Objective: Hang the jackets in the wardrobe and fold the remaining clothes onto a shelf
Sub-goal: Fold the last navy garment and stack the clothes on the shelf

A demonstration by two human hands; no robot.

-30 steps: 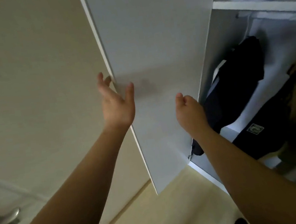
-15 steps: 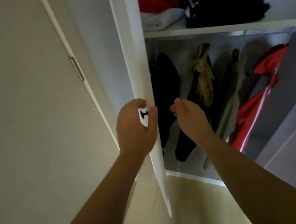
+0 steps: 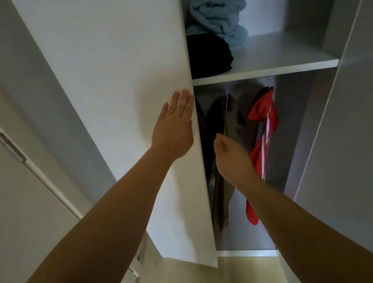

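The white left wardrobe door covers the left half of the wardrobe. My left hand lies flat on the door's outer face near its free edge, fingers straight. My right hand hovers in front of the gap with loosely curled fingers and holds nothing. Inside, a red jacket with white stripes, an olive jacket and a dark garment hang below the shelf. On the shelf lie a black folded garment and a light blue one.
The right wardrobe door stands open at the right. A second white door with a metal latch plate is at the far left. Pale yellow floor shows below.
The left door has swung from edge-on to nearly covering the left half. My left hand let go of the door's edge and now presses flat on its face. The view has shifted right.
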